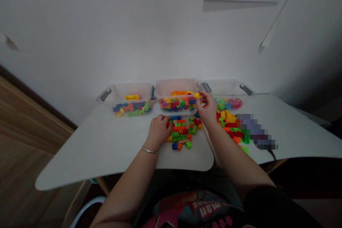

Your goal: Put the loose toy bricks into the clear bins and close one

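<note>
Seemingly, the right hand (207, 108) half-closes by the clear bin's (176, 87) rim, its grip hidden, while the left hand (159, 131) curls over loose bricks (179, 136).

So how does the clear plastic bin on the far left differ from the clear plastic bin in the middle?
The far-left bin holds a thin layer of bricks; the middle bin is fuller, heaped higher. The far-left bin has yellow bricks lying apart; the middle bin's sit in one mass. The right hand is at the middle bin's corner, away from the far-left bin. Both have grey handles.
</note>
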Tool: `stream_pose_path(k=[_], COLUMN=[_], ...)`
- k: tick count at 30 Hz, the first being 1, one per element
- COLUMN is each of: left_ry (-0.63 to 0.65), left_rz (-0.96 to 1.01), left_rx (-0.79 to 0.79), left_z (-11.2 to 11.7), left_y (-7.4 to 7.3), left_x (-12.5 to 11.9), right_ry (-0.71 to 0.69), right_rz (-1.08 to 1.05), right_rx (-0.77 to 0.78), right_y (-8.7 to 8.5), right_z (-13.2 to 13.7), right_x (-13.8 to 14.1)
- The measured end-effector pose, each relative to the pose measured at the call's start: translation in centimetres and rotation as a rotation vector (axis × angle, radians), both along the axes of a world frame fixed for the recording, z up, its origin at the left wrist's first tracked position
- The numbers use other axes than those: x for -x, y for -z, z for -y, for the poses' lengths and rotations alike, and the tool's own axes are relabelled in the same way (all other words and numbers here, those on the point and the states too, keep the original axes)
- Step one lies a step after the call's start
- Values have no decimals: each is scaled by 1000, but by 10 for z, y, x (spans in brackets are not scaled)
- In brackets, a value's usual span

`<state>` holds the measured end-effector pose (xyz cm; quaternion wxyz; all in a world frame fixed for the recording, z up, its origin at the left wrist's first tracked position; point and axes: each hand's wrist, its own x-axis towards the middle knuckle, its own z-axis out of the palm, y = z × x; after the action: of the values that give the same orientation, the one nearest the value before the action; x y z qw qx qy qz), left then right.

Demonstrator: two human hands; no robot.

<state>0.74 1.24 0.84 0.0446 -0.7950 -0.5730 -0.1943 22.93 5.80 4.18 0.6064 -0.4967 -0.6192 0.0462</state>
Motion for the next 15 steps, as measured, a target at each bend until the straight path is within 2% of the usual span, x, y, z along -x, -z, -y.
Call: stream_pose_path(k=[4,7,9,12,15], left_ry=[-6,-2,-2,5,3], left_rz=[-2,-1,-1,-3,-6], left_rx=[7,6,3,-4,6], left_z=[0,0,-1,-2,-2], left_y=[-1,-1,0,1,1], left_x=[0,0,0,1,1], right_ry=[-25,-67,-73,-9,32], right_rz=[22,57,134,246,295], right_rx=[-28,18,77,184,388], right_y=[-34,-54,-63,-71,-74], right_z=[-27,-45,-53,-59,-61], right_x=[1,10,19,34,48])
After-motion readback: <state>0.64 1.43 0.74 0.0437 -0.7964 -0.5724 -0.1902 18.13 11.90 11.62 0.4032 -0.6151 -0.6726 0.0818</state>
